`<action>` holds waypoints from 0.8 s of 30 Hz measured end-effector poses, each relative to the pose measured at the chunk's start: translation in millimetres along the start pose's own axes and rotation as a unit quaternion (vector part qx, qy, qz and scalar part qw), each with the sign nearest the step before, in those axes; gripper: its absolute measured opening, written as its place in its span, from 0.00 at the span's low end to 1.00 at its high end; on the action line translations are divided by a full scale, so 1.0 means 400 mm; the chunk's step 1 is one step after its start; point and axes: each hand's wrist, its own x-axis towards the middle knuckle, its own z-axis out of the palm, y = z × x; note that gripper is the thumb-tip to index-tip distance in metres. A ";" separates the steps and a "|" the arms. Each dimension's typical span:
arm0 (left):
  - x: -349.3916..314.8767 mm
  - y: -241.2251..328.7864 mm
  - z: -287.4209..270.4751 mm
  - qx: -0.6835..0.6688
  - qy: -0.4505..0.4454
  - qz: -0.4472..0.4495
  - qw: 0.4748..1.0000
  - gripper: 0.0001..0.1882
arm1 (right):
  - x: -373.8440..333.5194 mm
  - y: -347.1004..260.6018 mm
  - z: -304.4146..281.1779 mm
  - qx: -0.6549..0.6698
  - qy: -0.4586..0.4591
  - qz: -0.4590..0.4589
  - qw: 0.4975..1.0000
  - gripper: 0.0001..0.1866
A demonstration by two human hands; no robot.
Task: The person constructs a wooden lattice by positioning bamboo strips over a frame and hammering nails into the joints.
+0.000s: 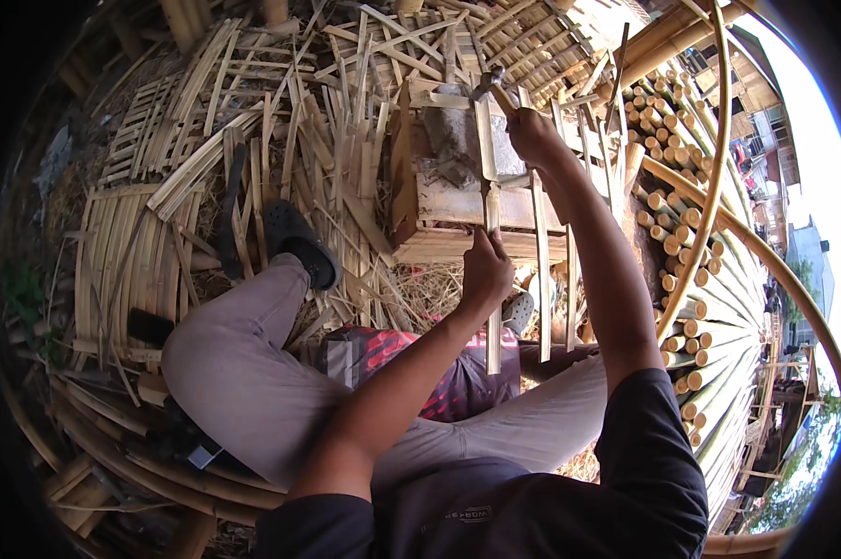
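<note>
My right hand [535,140] is closed around the wooden handle of a hammer [487,86], whose dark metal head is over the far end of a bamboo strip. The left hand [488,268] is wrapped round a pale bamboo strip [494,349] that sticks out below the fist toward my lap. Beyond that fist, another bamboo strip [485,140] runs away from me across a wooden crate [448,207]. A small dark piece shows where the two strips meet; its kind is unclear. A grey block [451,147] sits on the crate, left of the strip.
Loose bamboo strips [346,140] lie heaped to the left, beside a slatted bamboo panel [127,261]. Stacked bamboo poles [686,279] fill the right side. Upright strips [541,279] lean against the crate's right edge. A patterned red and dark sack [439,368] lies between my legs.
</note>
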 end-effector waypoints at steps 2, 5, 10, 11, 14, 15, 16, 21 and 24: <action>-0.006 0.002 -0.001 0.016 0.026 0.020 0.999 0.16 | -0.011 -0.026 -0.010 -0.016 0.079 -0.020 0.997 0.18; -0.008 0.016 -0.003 0.028 0.040 0.020 0.999 0.16 | -0.040 -0.041 -0.001 -0.024 0.056 -0.013 0.998 0.18; -0.001 0.016 -0.002 -0.016 0.027 0.017 0.999 0.15 | -0.020 -0.077 -0.076 0.082 -0.156 0.165 0.971 0.19; 0.004 0.008 -0.002 -0.010 0.032 0.013 0.999 0.15 | -0.016 -0.091 -0.090 0.043 -0.121 0.109 0.986 0.20; 0.000 0.000 0.011 0.018 0.054 0.030 0.998 0.15 | -0.029 -0.080 -0.090 0.054 -0.037 0.042 0.997 0.19; -0.001 0.000 0.017 0.029 0.062 0.041 0.997 0.15 | -0.020 -0.052 -0.058 0.008 -0.018 0.008 1.000 0.19; -0.007 0.010 0.022 0.016 0.055 0.036 0.998 0.15 | -0.015 -0.023 -0.042 -0.039 0.004 -0.023 0.999 0.19; -0.006 0.001 0.009 -0.003 0.048 0.038 0.998 0.15 | -0.003 -0.004 -0.043 -0.063 -0.065 -0.012 0.996 0.21; 0.000 -0.009 0.008 0.015 0.062 0.042 0.997 0.15 | -0.030 -0.027 -0.035 -0.049 -0.057 -0.006 0.997 0.21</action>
